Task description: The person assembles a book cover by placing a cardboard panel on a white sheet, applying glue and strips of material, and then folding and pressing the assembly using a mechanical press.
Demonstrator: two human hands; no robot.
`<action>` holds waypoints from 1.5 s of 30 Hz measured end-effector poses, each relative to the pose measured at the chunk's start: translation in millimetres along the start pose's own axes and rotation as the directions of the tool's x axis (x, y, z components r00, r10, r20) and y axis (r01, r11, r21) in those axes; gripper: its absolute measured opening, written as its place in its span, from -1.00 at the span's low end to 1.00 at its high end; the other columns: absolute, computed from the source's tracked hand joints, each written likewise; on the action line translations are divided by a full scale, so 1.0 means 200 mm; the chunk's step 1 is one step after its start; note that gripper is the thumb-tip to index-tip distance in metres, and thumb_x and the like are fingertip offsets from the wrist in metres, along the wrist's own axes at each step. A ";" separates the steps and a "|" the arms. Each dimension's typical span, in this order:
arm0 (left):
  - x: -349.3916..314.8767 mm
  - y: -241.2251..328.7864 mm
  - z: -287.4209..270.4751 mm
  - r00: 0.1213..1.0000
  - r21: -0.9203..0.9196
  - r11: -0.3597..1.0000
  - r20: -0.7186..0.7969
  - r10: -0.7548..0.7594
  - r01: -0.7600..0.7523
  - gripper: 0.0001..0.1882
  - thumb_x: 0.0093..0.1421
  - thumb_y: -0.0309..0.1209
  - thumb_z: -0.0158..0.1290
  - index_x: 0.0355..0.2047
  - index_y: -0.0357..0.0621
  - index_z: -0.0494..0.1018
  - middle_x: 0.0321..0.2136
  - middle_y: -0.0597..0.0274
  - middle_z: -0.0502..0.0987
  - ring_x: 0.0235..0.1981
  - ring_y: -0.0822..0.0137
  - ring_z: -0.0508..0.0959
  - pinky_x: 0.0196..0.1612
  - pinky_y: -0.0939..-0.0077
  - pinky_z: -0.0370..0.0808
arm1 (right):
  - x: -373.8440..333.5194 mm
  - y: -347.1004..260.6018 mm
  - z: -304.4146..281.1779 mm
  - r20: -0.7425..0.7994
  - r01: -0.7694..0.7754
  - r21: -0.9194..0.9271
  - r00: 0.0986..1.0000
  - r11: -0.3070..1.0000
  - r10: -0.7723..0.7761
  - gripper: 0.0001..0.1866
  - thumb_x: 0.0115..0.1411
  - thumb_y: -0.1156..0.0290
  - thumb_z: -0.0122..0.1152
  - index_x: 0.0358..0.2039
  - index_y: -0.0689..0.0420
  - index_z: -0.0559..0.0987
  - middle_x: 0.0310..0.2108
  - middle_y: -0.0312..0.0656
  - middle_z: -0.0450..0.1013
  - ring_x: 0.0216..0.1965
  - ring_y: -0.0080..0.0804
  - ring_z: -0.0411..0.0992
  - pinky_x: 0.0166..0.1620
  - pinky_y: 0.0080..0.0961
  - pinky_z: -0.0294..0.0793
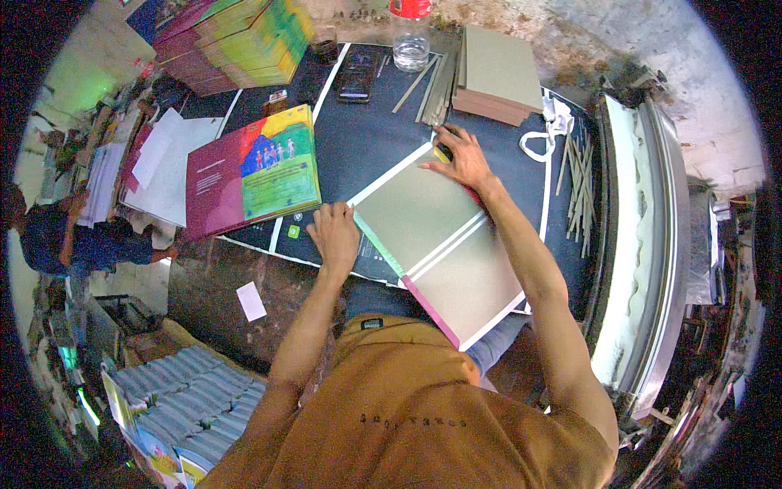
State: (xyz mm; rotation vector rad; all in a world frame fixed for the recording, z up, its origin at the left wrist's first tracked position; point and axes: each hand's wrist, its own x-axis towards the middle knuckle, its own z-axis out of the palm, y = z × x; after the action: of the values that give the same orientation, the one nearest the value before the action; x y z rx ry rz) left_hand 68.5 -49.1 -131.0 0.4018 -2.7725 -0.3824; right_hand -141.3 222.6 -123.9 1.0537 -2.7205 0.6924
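Observation:
A book cover (423, 200) lies open at an angle before me, its grey inner boards facing up. A white double strip runs between the two boards, and narrow green and magenta turned-in edges show along its near left side. My left hand (334, 234) has its fingers curled at the cover's left corner, pinching the edge. At the far corner my right hand (464, 160) bends its thumb and fingers around the border, where a bit of yellow shows beneath them. The right forearm passes over the cover's right side.
Stacked printed covers (236, 41) stand far left, above a colourful finished cover (257, 167). Grey boards (498, 73), a water bottle (410, 41) and a phone (357, 73) sit at the back. Board strips (580, 191) lie right, beside a metal-edged machine (643, 244). Another person (69, 232) is left.

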 end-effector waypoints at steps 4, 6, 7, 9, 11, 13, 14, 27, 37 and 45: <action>0.09 -0.04 -0.01 0.971 0.098 0.974 0.147 0.191 -0.206 -0.82 0.37 -0.28 0.00 -0.20 -0.10 0.49 -0.25 0.08 0.45 -0.10 -0.01 0.46 -0.12 -0.05 0.34 | 0.01 0.02 0.03 0.000 -0.010 -0.020 1.000 1.000 0.010 -0.33 0.02 -0.24 0.43 -0.13 0.07 0.53 0.32 -0.06 0.36 0.39 0.09 0.18 0.34 0.11 0.16; 0.11 -0.06 -0.02 0.956 0.101 0.961 0.172 0.237 -0.257 -0.81 0.38 -0.28 -0.02 -0.20 -0.12 0.49 -0.24 0.07 0.47 -0.10 -0.02 0.46 -0.10 -0.04 0.34 | 0.01 0.00 0.02 0.029 -0.039 -0.023 0.999 0.999 0.040 -0.28 0.01 -0.24 0.44 -0.04 0.08 0.54 0.31 -0.07 0.37 0.38 0.09 0.19 0.35 0.09 0.16; 0.11 -0.07 -0.02 0.947 0.101 0.954 0.185 0.261 -0.283 -0.80 0.39 -0.28 -0.03 -0.21 -0.13 0.49 -0.23 0.06 0.47 -0.09 -0.03 0.46 -0.10 -0.03 0.35 | 0.01 -0.02 0.01 0.042 -0.055 -0.026 0.998 0.998 0.056 -0.25 0.00 -0.24 0.45 0.01 0.09 0.54 0.31 -0.07 0.38 0.38 0.08 0.19 0.35 0.07 0.16; 0.08 -0.09 0.01 0.968 0.054 0.981 0.178 0.175 -0.187 -0.80 0.39 -0.27 -0.01 -0.21 -0.12 0.50 -0.22 0.07 0.49 -0.09 -0.03 0.47 -0.09 -0.01 0.36 | 0.00 -0.05 -0.01 -0.045 -0.105 0.000 0.993 0.994 0.105 -0.14 -0.03 -0.26 0.46 0.12 0.11 0.51 0.28 -0.05 0.40 0.37 0.08 0.21 0.35 0.02 0.18; 0.04 -0.09 0.04 0.986 -0.021 0.994 0.123 0.110 -0.108 -0.79 0.39 -0.26 0.00 -0.22 -0.12 0.50 -0.23 0.08 0.50 -0.09 -0.02 0.47 -0.08 0.01 0.36 | -0.02 -0.06 0.00 -0.090 -0.125 0.018 0.988 0.992 0.126 -0.07 -0.07 -0.30 0.47 0.15 0.15 0.52 0.26 0.01 0.40 0.36 0.08 0.22 0.35 -0.02 0.19; 0.01 -0.08 0.07 0.998 -0.128 0.990 0.021 0.056 -0.053 -0.79 0.39 -0.24 0.02 -0.23 -0.12 0.50 -0.24 0.09 0.51 -0.10 -0.01 0.48 -0.07 0.03 0.37 | -0.01 -0.04 0.00 -0.092 -0.114 0.024 0.989 0.993 0.116 -0.03 -0.12 -0.36 0.46 0.09 0.20 0.56 0.27 0.09 0.38 0.35 0.09 0.23 0.35 -0.04 0.20; 0.01 -0.08 0.07 0.998 -0.142 0.988 -0.002 0.065 -0.065 -0.81 0.37 -0.26 0.05 -0.24 -0.11 0.50 -0.26 0.10 0.51 -0.12 0.00 0.48 -0.09 0.04 0.36 | -0.01 -0.03 0.00 -0.095 -0.084 0.015 0.992 0.996 0.085 -0.04 -0.12 -0.36 0.47 0.08 0.19 0.57 0.24 0.08 0.40 0.32 0.09 0.25 0.34 -0.03 0.21; 0.00 -0.05 0.07 0.996 -0.141 0.987 -0.067 0.061 -0.070 -0.85 0.32 -0.30 0.11 -0.26 -0.09 0.50 -0.30 0.17 0.49 -0.17 0.05 0.47 -0.12 0.10 0.33 | -0.02 -0.06 -0.02 -0.109 -0.026 -0.191 0.994 0.981 0.005 -0.28 0.04 -0.31 0.35 -0.08 0.09 0.67 0.02 -0.14 0.47 0.11 -0.14 0.34 0.15 -0.04 0.27; -0.01 -0.06 0.08 0.995 -0.150 0.986 -0.079 0.062 -0.073 -0.86 0.32 -0.30 0.08 -0.26 -0.09 0.48 -0.30 0.16 0.49 -0.17 0.04 0.46 -0.14 0.07 0.32 | -0.04 -0.05 -0.02 -0.023 0.096 -0.171 0.995 0.980 -0.102 -0.10 0.11 -0.33 0.29 0.29 0.04 0.44 0.04 -0.26 0.53 0.14 -0.17 0.37 0.22 0.13 0.19; -0.01 -0.06 0.08 0.998 -0.151 0.988 -0.056 0.036 -0.044 -0.86 0.32 -0.30 0.08 -0.25 -0.10 0.49 -0.30 0.15 0.49 -0.15 0.04 0.46 -0.12 0.07 0.32 | -0.04 -0.11 -0.05 -0.142 -0.045 -0.081 0.989 0.996 0.034 -0.02 0.06 -0.32 0.35 0.35 0.05 0.35 -0.03 -0.14 0.53 0.07 -0.15 0.41 0.23 0.09 0.17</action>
State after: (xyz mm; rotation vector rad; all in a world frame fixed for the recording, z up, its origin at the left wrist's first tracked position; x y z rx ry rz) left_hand 67.4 -56.5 -149.2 0.3139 -2.6732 -0.5604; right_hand -121.9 217.5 -109.7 0.8992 -2.6313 0.6270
